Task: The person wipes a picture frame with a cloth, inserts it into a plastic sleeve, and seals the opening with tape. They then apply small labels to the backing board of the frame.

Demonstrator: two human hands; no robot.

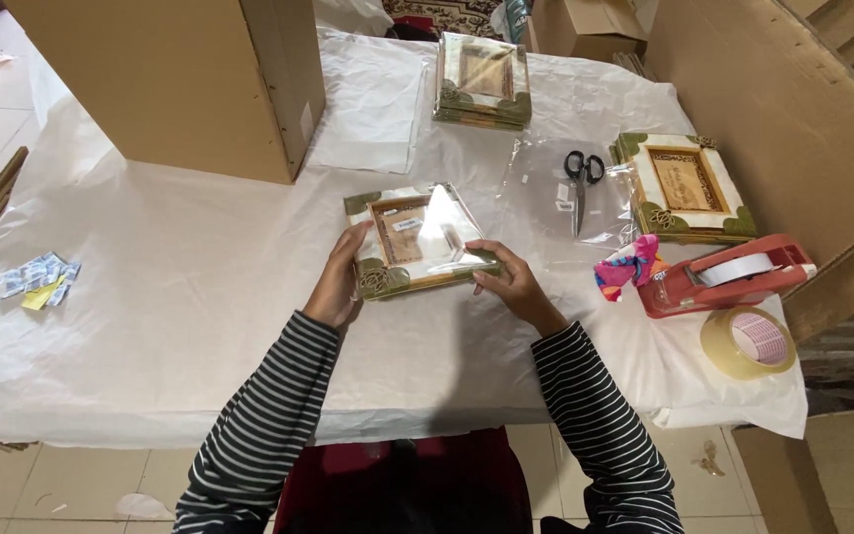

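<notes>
The left hand (340,282) gripped the near left corner of a small decorative picture frame (415,240) in clear plastic wrap, fingers curled together along its edge. The right hand (509,284) pinched the frame's near right edge, fingers bent and close. The frame lay tilted at mid-table on the white cloth (180,297). Scissors (579,183) and a red tape dispenser (728,275) sat well to the right.
</notes>
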